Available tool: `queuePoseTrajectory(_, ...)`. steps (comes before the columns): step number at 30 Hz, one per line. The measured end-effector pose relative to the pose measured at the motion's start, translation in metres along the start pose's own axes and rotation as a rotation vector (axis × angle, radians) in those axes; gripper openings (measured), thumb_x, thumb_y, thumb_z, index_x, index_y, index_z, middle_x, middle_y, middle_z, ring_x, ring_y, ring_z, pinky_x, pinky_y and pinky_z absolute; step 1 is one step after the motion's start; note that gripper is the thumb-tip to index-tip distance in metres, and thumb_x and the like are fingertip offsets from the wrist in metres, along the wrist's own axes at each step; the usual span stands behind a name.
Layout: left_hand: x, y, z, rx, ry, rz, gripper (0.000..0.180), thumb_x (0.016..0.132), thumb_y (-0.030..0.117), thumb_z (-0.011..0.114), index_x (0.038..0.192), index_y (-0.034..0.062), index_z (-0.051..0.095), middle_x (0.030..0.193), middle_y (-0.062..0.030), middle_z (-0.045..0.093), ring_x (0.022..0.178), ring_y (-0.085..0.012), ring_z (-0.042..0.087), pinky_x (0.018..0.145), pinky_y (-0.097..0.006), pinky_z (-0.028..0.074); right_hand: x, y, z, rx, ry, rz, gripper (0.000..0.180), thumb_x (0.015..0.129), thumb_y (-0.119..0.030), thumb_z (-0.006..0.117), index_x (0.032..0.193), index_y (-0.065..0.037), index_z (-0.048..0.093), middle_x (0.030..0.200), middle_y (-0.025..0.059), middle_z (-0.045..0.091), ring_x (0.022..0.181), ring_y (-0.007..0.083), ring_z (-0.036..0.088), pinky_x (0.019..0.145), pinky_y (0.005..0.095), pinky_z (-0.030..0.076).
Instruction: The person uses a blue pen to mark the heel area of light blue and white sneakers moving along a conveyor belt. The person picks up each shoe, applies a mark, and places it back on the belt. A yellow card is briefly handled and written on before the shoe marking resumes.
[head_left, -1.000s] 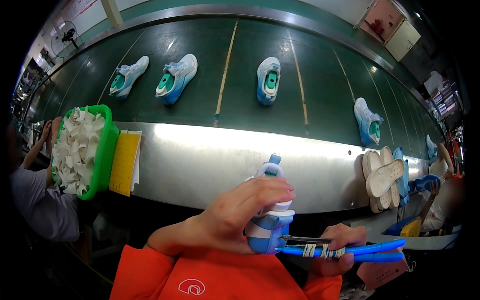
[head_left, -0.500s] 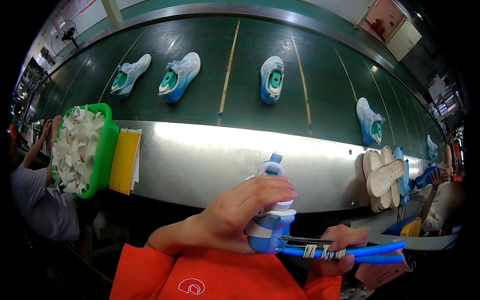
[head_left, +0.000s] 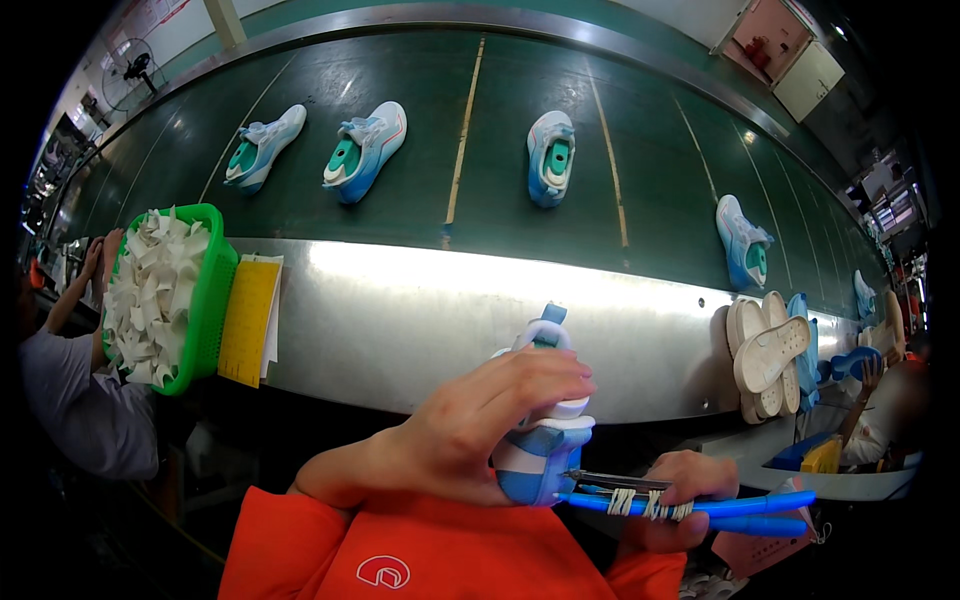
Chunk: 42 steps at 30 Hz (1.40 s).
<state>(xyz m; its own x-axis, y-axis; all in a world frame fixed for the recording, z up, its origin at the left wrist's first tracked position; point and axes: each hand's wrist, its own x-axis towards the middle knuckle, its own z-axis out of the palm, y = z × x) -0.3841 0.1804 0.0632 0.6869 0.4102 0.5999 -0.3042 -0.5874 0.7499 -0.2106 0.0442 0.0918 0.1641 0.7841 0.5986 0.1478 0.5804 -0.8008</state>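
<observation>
My left hand (head_left: 470, 420) is wrapped over a blue and white shoe (head_left: 530, 480), gripping it in front of my body. Its heel faces me, with a blue tab (head_left: 553, 314) at the far end, and my fingers hide much of the upper. At the right of the heel, my right hand (head_left: 690, 495) is closed round a pair of blue pens (head_left: 750, 503) wound with pale rubber bands. A thin dark metal tool (head_left: 625, 482) lies along the pens; its exact kind is unclear. The pen tip and metal point meet the lower edge of the heel.
Beyond the steel ledge (head_left: 400, 330) runs a green conveyor belt (head_left: 410, 225) carrying several shoes (head_left: 367, 150). A green basket (head_left: 205, 330) of white scraps and a yellow card (head_left: 250, 320) sit at left. Pale insole-shaped pieces (head_left: 770, 355) stand at right. Co-workers sit on both sides.
The shoes on the belt have shifted slightly to the right. My hands, the held shoe and the pens are nearly where they were.
</observation>
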Motion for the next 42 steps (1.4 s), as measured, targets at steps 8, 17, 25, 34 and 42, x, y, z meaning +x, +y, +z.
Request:
queuePoseTrajectory(8, 0.001, 0.002, -0.004, -0.005, 0.021, -0.06, 0.078, 0.052, 0.014, 0.083, 0.12, 0.0048, 0.044, 0.12, -0.0141, 0.05, 0.113, -0.0304, 0.048, 0.096, -0.037, 0.038, 0.029, -0.013, 0.01, -0.138, -0.095, -0.062, 0.04, 0.081, -0.037, 0.062, 0.072, 0.0, 0.051, 0.055, 0.0059, 0.05, 0.041, 0.0127, 0.049, 0.037, 0.0213, 0.041)
queuePoseTrajectory(17, 0.003, 0.0, -0.012, 0.017, 0.07, -0.06, 0.079, 0.05, 0.016, 0.084, 0.118, 0.0043, 0.046, 0.117, -0.0139, 0.052, 0.11, -0.0295, 0.051, 0.095, -0.036, 0.04, 0.057, -0.02, 0.003, -0.319, -0.498, -0.188, 0.039, 0.082, -0.037, 0.061, 0.084, 0.0, 0.05, 0.057, 0.0089, 0.053, 0.044, 0.016, 0.054, 0.039, 0.0229, 0.045)
queuePoseTrajectory(25, 0.005, 0.001, -0.013, 0.019, 0.063, -0.057, 0.078, 0.05, 0.017, 0.084, 0.118, 0.005, 0.046, 0.116, -0.0136, 0.053, 0.109, -0.0298, 0.051, 0.094, -0.037, 0.04, 0.064, -0.026, -0.004, -0.206, -0.568, -0.199, 0.036, 0.085, -0.033, 0.058, 0.084, 0.001, 0.047, 0.057, 0.0092, 0.053, 0.043, 0.0147, 0.054, 0.038, 0.0226, 0.044)
queuePoseTrajectory(34, -0.045, -0.063, 0.03, 0.387, -0.133, 0.42, 0.046, 0.075, 0.009, 0.06, 0.119, 0.0117, 0.046, 0.124, -0.0129, 0.048, 0.118, -0.027, 0.046, 0.096, -0.043, 0.039, -0.016, 0.042, -0.041, -0.322, 0.585, 0.142, 0.041, 0.083, -0.045, 0.046, 0.081, -0.004, 0.039, 0.073, 0.0062, 0.039, 0.062, 0.0128, 0.041, 0.058, 0.0235, 0.037)
queuePoseTrajectory(42, -0.062, -0.126, 0.063, 0.539, -0.434, 0.708, 0.049, 0.081, 0.011, 0.056, 0.126, 0.0204, 0.039, 0.134, -0.006, 0.042, 0.123, -0.0178, 0.041, 0.094, -0.036, 0.038, -0.048, 0.081, -0.064, -0.21, 1.034, 0.218, 0.026, 0.09, -0.035, 0.039, 0.085, -0.01, 0.041, 0.073, 0.0014, 0.038, 0.059, 0.0102, 0.047, 0.053, 0.0204, 0.041)
